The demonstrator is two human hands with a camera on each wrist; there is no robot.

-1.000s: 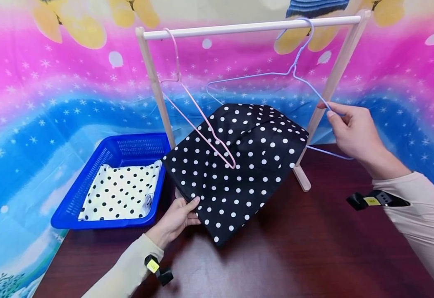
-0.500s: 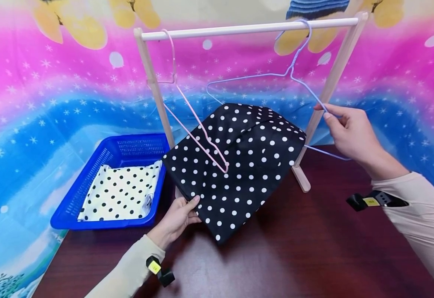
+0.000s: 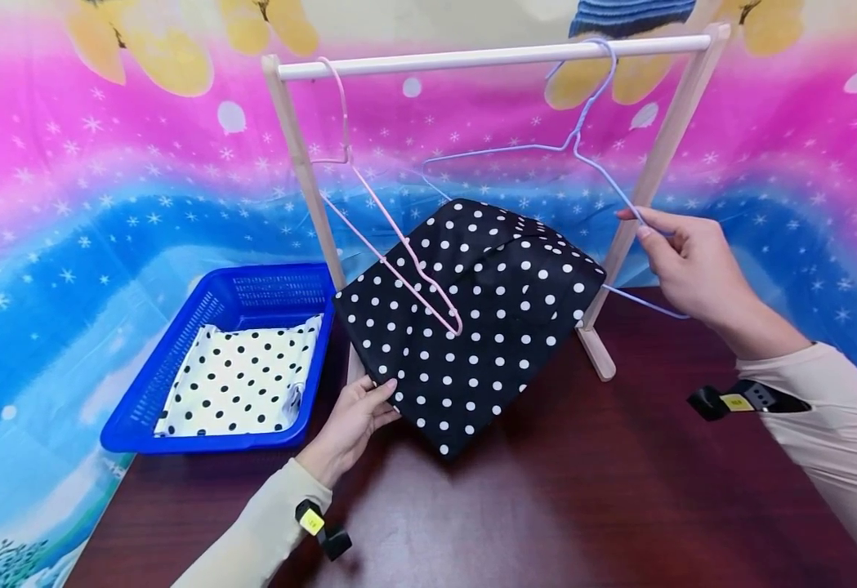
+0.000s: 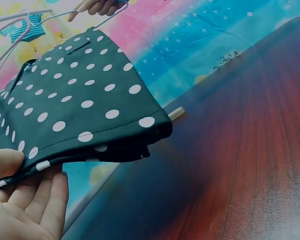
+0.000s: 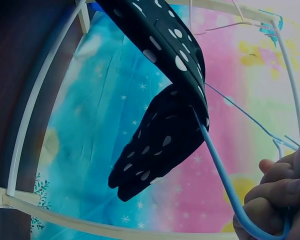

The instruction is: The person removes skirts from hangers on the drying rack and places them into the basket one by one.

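Note:
A black cloth with white polka dots (image 3: 465,327) is draped over the bottom bar of a light blue wire hanger (image 3: 597,155), whose hook sits on the rack's rail. My left hand (image 3: 350,420) pinches the cloth's lower left edge between thumb and fingers. In the left wrist view, the cloth (image 4: 85,100) shows a stitched hem. My right hand (image 3: 696,261) grips the hanger's right shoulder. From the right wrist view, the bar of the hanger (image 5: 222,177) runs into the fold of the cloth (image 5: 160,145), with a shorter end hanging behind. A pink hanger (image 3: 399,245) hangs in front of the cloth.
The wooden rack (image 3: 472,57) stands on a dark red-brown table (image 3: 582,490). At the left is a blue plastic basket (image 3: 127,425) holding a folded white cloth with black dots (image 3: 240,380). A colourful printed curtain (image 3: 163,196) hangs close behind.
My left hand has moved slightly up and right, carrying the cloth's lower edge with it. The pink hanger swings a little. My right hand stays nearly in place on the blue hanger.

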